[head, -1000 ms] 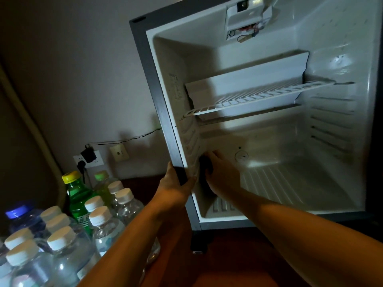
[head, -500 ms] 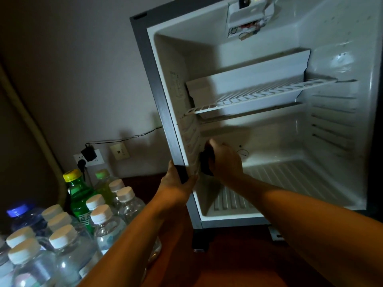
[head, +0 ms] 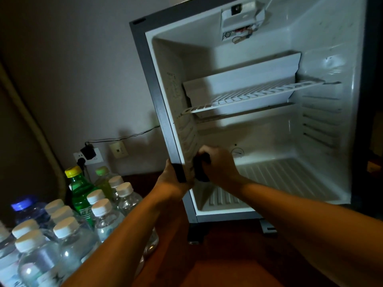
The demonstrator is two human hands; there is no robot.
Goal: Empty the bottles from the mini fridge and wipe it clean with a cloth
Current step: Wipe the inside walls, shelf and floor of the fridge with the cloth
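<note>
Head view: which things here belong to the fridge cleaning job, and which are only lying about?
Belong to the job:
mini fridge
dark cloth, gripped by the right hand
left hand, holding the fridge's left edge
bottles, standing outside

Only lying about:
wall socket
plugged adapter with cable

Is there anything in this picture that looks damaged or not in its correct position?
Yes. The light housing at the fridge's ceiling hangs partly open, with loose wires showing below it. The wire shelf also slopes, its left end lower.
</note>
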